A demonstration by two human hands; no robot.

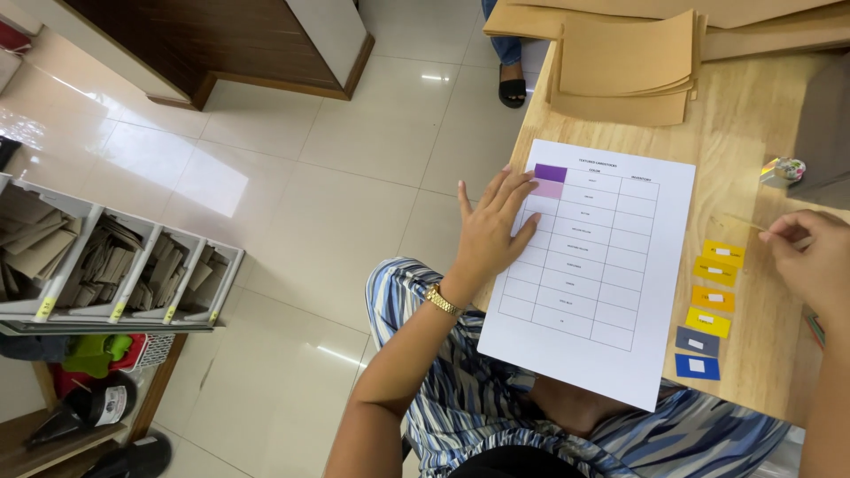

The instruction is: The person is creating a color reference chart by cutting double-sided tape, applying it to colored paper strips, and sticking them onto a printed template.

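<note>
1. The left hand [492, 232] is laid flat, fingers spread, on the left edge of a white printed sheet [595, 265]; nothing is gripped, and the press looks meant to keep the paper from sliding.
2. The fingertips are seen touching a pale pink swatch [547, 188] stuck in the table's first column, with a purple swatch [550, 172] just above it at 12 o'clock; likely the pink piece is being pressed down.
3. The right hand [810, 261] is held at 3 o'clock of the sheet, fingers curled and pinched on a thin pale strip or stick [745, 221]; exactly what it is cannot be told.
4. A column of small coloured cards [708, 305] is laid at 3 o'clock of the sheet, under the right hand: yellow and orange ones, then grey, then blue at 6 o'clock, each with a white label; they seem lined up for easy picking.
5. A stack of brown card sheets [624, 66] is kept at 12 o'clock on the wooden table [744, 133], away from the work area.
6. A small shiny roll-like item [784, 170] is seen at 1 o'clock of the sheet; its kind is unclear.
7. At 9 o'clock, on the floor side, a grey divided bin rack [133, 265] is filled with brown paper pieces, sorted by compartment.
</note>
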